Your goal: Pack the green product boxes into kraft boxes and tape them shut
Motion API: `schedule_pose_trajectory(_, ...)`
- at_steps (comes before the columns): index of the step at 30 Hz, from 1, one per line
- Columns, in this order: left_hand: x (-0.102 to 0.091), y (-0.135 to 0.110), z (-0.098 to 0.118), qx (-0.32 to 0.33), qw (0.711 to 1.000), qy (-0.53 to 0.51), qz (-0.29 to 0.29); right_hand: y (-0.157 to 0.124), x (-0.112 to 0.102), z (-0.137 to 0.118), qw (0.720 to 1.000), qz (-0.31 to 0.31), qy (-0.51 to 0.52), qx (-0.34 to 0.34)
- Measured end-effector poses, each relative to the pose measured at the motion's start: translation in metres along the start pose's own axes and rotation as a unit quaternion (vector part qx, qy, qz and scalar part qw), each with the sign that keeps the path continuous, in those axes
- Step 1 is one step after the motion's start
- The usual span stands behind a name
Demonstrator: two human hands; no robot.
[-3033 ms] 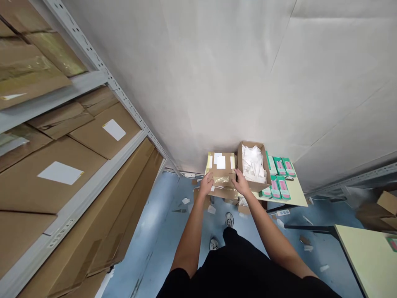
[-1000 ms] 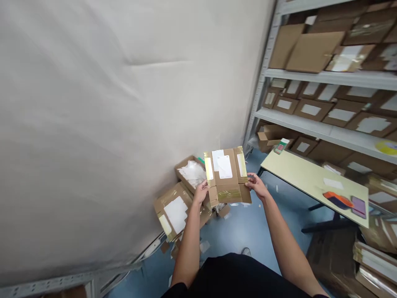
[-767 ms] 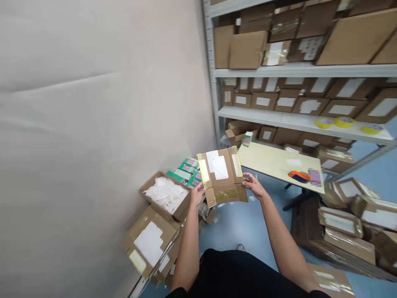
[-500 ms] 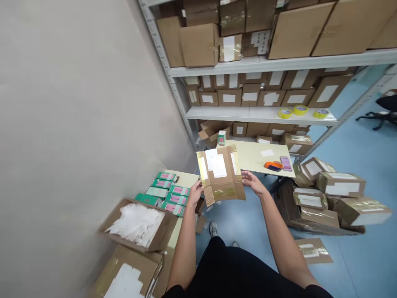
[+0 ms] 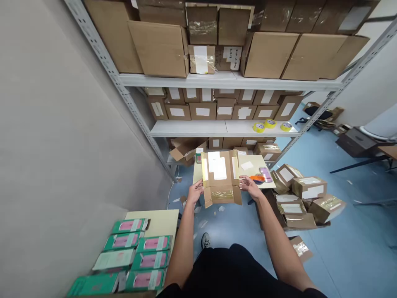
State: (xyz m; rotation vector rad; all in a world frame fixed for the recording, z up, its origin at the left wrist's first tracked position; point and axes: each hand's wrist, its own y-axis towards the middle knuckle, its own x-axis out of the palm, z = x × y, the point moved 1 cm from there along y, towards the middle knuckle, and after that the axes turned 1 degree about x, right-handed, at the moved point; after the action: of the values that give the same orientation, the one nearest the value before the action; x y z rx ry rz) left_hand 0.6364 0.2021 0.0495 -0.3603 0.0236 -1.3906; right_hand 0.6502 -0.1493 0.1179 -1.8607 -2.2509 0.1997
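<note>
I hold a flattened brown cardboard box (image 5: 221,182) out in front of me at chest height. It has white labels on top and yellowish tape along its edges. My left hand (image 5: 194,192) grips its left edge, fingers closed on the card. My right hand (image 5: 249,186) grips its right edge the same way. Beyond the box stands a small pale-yellow table (image 5: 252,162) with an orange tape dispenser (image 5: 257,178) on it.
A grey metal shelf rack (image 5: 217,127) full of brown boxes fills the wall ahead, with yellow tape rolls (image 5: 269,123) on one shelf. Taped boxes (image 5: 307,194) are piled on the blue floor at right. Green and pink packets (image 5: 136,258) lie on a table at lower left.
I lifted the flattened box from the pile by the wall and turned right with it. The view swung from the white wall to the shelf rack and the small table.
</note>
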Motion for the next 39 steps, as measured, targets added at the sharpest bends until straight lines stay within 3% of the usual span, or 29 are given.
schedule_pose_trajectory(5, 0.013, 0.06, 0.008, 0.007, 1.0, 0.029, -0.002, 0.036, -0.004, -0.006, 0.999, 0.028, 0.027, 0.01)
schedule_pose_trajectory(9, 0.041, 0.095, 0.003, 0.009, 0.999, 0.047, -0.019, 0.067, -0.03, -0.004, 0.998, 0.04, 0.04, 0.02)
schedule_pose_trajectory(15, 0.085, 0.131, -0.003, 0.044, 0.992, 0.117, 0.02, 0.13, -0.082, 0.011, 0.998, 0.031, 0.034, 0.033)
schedule_pose_trajectory(20, 0.095, 0.148, 0.005, 0.069, 0.973, 0.207, 0.077, 0.192, -0.1, 0.038, 0.998, -0.003, 0.028, 0.051)
schedule_pose_trajectory(23, 0.1, 0.156, 0.005, 0.064, 0.958, 0.26, 0.104, 0.213, -0.1, 0.064, 0.996, 0.012, -0.011, 0.084)
schedule_pose_trajectory(26, 0.109, 0.167, -0.009, -0.003, 0.941, 0.295, 0.166, 0.216, -0.097, 0.093, 0.992, 0.036, -0.062, 0.108)
schedule_pose_trajectory(29, 0.121, 0.176, -0.031, -0.079, 0.931, 0.29, 0.206, 0.204, -0.091, 0.121, 0.988, -0.007, -0.06, 0.141)
schedule_pose_trajectory(32, 0.129, 0.185, -0.046, -0.096, 0.934, 0.274, 0.21, 0.192, -0.078, 0.14, 0.984, -0.057, -0.064, 0.156)
schedule_pose_trajectory(36, 0.141, 0.196, -0.051, -0.092, 0.961, 0.183, 0.184, 0.187, -0.05, 0.148, 0.99, -0.073, -0.113, 0.047)
schedule_pose_trajectory(39, 0.155, 0.206, -0.048, -0.083, 0.979, 0.096, 0.159, 0.192, -0.027, 0.144, 0.989, -0.035, -0.141, -0.027)
